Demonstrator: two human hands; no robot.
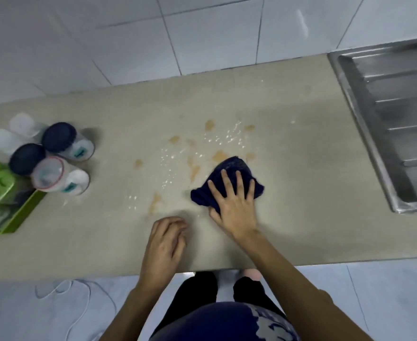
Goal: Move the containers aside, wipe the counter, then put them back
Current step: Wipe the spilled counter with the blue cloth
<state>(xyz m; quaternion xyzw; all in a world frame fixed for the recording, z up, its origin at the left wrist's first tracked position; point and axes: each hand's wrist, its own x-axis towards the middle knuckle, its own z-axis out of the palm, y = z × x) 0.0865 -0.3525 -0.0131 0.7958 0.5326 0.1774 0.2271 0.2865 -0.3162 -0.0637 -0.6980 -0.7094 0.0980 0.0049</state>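
Pressure from the right grip (234, 205), fingers (225, 180) spread flat, pins the cloth (229, 167) to the tabletop (301, 193) at the spills (195, 168) for wiping, the left grip (165, 239) beside it loosely curled and empty, containers (62, 153) parked far to its left, clear.

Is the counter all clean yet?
Not yet. Done: the containers stand aside at the left end of the counter. In hand: the right hand presses a dark cloth beside the brown stains; the left hand is idle. Left: wiping those stains, then putting the containers back.
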